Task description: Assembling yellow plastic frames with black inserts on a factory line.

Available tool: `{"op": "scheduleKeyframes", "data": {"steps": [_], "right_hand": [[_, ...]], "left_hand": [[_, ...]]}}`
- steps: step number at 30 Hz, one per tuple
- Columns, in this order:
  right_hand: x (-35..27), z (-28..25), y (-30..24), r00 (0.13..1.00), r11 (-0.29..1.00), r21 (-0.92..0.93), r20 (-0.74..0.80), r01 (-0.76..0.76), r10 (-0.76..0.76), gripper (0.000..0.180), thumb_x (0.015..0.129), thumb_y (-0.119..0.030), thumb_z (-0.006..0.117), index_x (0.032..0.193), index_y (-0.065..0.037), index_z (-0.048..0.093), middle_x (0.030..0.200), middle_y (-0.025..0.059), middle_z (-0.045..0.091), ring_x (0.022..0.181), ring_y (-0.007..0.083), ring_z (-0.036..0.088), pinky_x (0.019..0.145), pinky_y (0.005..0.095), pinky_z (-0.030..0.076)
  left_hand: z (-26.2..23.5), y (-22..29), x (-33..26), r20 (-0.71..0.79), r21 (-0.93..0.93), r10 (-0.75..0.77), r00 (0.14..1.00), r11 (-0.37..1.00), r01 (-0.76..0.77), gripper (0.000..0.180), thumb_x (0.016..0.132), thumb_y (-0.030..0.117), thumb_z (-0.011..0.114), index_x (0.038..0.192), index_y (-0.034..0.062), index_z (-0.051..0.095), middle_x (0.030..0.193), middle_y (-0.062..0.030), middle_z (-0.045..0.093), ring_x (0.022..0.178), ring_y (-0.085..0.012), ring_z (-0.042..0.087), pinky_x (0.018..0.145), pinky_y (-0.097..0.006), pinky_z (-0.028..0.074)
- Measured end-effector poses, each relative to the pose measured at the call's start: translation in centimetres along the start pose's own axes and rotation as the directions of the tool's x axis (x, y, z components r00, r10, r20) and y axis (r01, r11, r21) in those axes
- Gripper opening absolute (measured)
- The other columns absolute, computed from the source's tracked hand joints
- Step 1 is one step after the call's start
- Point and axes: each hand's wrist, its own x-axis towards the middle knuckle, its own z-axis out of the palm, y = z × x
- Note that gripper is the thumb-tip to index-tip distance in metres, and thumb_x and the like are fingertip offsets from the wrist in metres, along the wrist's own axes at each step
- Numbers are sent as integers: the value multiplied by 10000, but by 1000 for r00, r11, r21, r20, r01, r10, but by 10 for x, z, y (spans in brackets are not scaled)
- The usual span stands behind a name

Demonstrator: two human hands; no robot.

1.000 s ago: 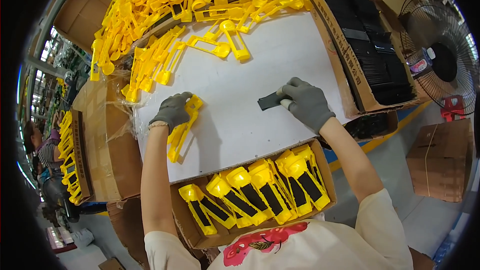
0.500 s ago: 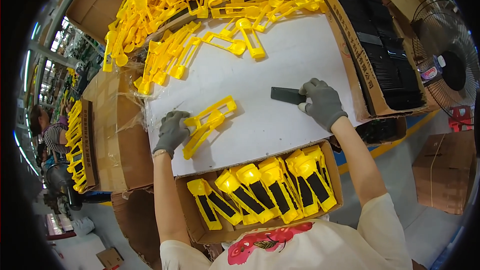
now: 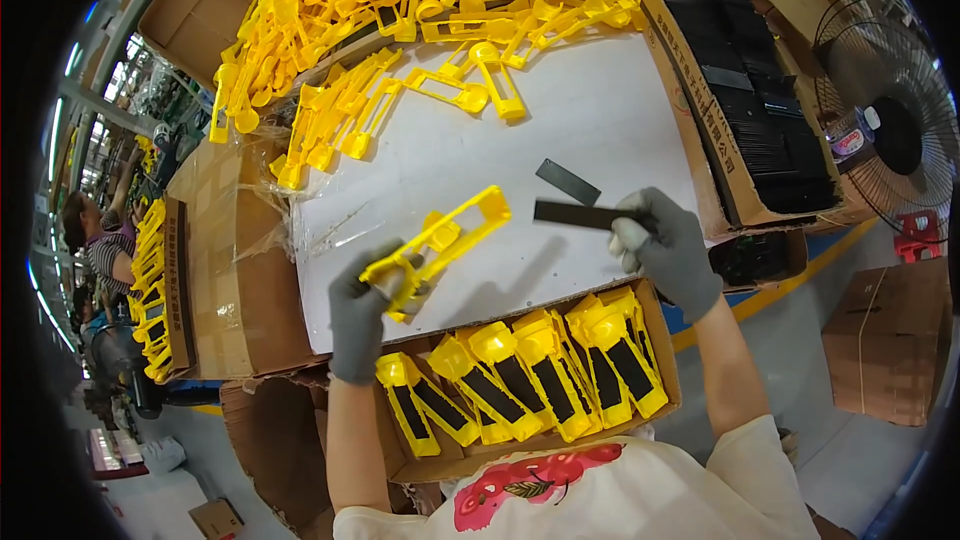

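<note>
My left hand (image 3: 360, 320), in a grey glove, is closed on a yellow plastic frame (image 3: 468, 223) with a long open slot, held tilted above the white work surface (image 3: 440, 155). A round-ended yellow part (image 3: 441, 232) shows just behind it; whether it belongs to the same piece I cannot tell. My right hand (image 3: 675, 252), also gloved, pinches one end of a flat black strip (image 3: 578, 215), which points left towards the frame. Just beyond that, a second dark strip (image 3: 568, 182) lies on the surface.
A heap of yellow frames (image 3: 330, 10) covers the far side. An open carton (image 3: 700, 125) of black strips stands at the right, beside a fan (image 3: 890, 130). Close to my body sits a cardboard box (image 3: 405, 468) of yellow frames with black inserts (image 3: 560, 385). Another person (image 3: 105, 240) is at far left.
My left hand has raised and turned the yellow frame, moving it right. My right hand has come nearer with a black strip lifted off the surface; another strip now lies separate beyond it.
</note>
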Motion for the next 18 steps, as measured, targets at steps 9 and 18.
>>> {"op": "scheduleKeyframes", "data": {"steps": [9, 18], "right_hand": [[-51, 35, -17, 982, 915, -368, 153, 165, -115, 169, 868, -175, 635, 974, -44, 655, 697, 125, 654, 588, 207, 646, 565, 295, 488], [-67, 41, -27, 954, 783, -548, 121, 294, -273, 94, 845, -152, 649, 883, -68, 635, 670, 143, 629, 574, 311, 628, 514, 365, 481]], "left_hand": [[54, 8, -58, 161, -242, -221, 962, 936, 255, 275, 856, 29, 604, 1114, -61, 632, 996, -144, 670, 818, -207, 680, 676, -302, 600], [61, 10, -69, 217, -280, -224, 950, 918, 281, 265, 862, 4, 587, 1114, -66, 628, 958, -137, 674, 814, -225, 695, 694, -311, 605]]}}
